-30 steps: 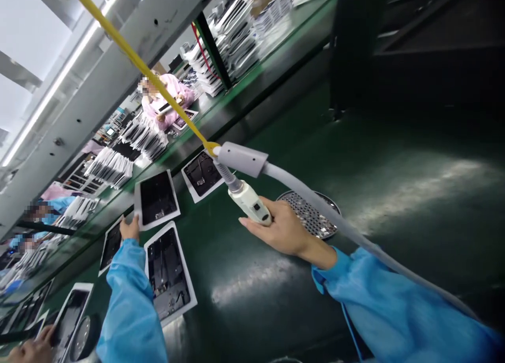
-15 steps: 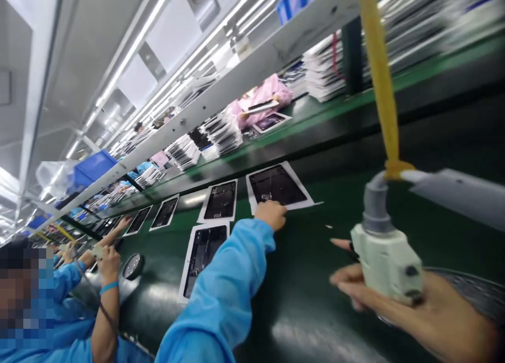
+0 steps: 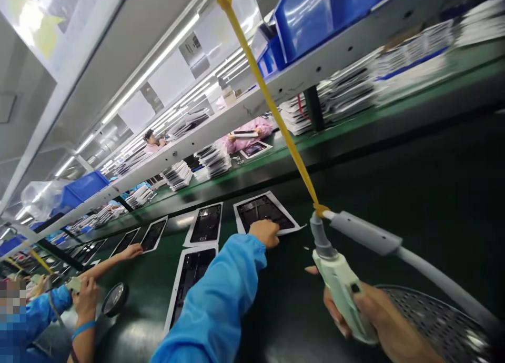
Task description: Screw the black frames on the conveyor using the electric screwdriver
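My left hand, in a blue sleeve, has its fingers curled at the near edge of an opened tablet with dark insides and a white border. Held in my right hand is a pale green electric screwdriver; its tip is hidden below the hand. A yellow strap is tied at the tool's grey cable end. Left of my hand lie another opened tablet and, nearer me, a third partly behind my sleeve.
A perforated round dish sits by my right wrist. At left, a co-worker's hand reaches to a farther tablet beside a small round dish. Stacked panels line the raised shelf. Blue bins stand above the rail.
The view has shifted. My right hand has turned the screwdriver, which now leans and sits closer to my left hand. The co-worker's hand has reached farther right. My left hand stays at the tablet's edge.
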`<state>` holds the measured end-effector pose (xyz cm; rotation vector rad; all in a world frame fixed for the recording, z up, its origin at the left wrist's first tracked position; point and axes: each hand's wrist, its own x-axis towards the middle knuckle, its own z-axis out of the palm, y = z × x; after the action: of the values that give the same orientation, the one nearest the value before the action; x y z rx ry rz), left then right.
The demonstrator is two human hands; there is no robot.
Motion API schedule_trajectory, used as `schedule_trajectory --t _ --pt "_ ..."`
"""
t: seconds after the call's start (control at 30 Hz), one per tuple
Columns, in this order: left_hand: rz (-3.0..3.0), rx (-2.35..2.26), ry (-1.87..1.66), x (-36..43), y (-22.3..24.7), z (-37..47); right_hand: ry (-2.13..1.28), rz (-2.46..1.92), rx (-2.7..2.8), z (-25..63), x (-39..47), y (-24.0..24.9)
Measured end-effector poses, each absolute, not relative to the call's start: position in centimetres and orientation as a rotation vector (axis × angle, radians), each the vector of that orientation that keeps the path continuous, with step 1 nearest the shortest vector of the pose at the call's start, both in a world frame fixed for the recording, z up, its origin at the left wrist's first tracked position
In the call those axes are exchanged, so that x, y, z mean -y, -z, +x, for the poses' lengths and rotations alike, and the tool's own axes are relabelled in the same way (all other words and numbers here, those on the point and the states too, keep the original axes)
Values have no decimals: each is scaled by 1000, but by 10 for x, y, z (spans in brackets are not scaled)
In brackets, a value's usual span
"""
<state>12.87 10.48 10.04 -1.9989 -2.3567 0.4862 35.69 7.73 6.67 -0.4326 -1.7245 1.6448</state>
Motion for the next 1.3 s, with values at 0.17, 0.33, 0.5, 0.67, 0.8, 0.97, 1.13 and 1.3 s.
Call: schedule_trajectory --t 0.17,0.33,0.5,0.67,0.8,0.97,1.13,1.3 --pt "-2199 2281 -374 -50 -83 178 -1883 -393 1559 368 -86 -79" --pt "-2338 2141 -192 3 -63 213 -1891 -281 1446 370 -92 -77" --pt "-2426 1954 173 38 -40 222 -1901 -395 1298 373 -107 -75" --pt "-2368 1892 560 50 -30 211 -1681 -465 1247 376 -125 -68" --pt "-2324 1888 639 50 -25 207 -1604 -503 1280 373 -130 -62" --pt "-2215 1976 693 46 -18 215 -1614 -457 1246 367 -128 -56" --pt "-2374 2148 496 42 -36 210 -1606 -400 1214 362 -127 -52" --pt "-2537 2266 166 41 -61 198 -1623 -394 1198 358 -127 -50"
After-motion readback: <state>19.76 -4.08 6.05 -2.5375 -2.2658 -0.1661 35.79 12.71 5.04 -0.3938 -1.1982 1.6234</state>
